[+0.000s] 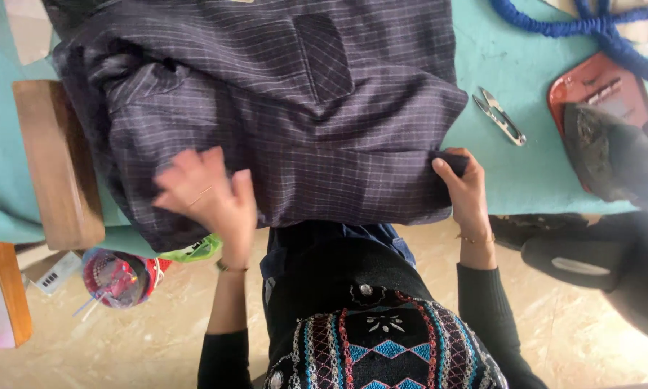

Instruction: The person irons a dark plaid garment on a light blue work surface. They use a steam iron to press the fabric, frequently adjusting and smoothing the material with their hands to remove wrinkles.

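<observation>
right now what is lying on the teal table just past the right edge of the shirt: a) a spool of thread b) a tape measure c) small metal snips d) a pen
c: small metal snips lie on the teal table just beyond the dark checked shirt, above the right hand pinching the shirt's edge; the left hand lies flat on the cloth.

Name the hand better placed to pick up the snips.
Right, probably. The right hand pinches the shirt's edge close to the snips on the teal table. The left hand lies flat on the shirt, farther away.
</observation>
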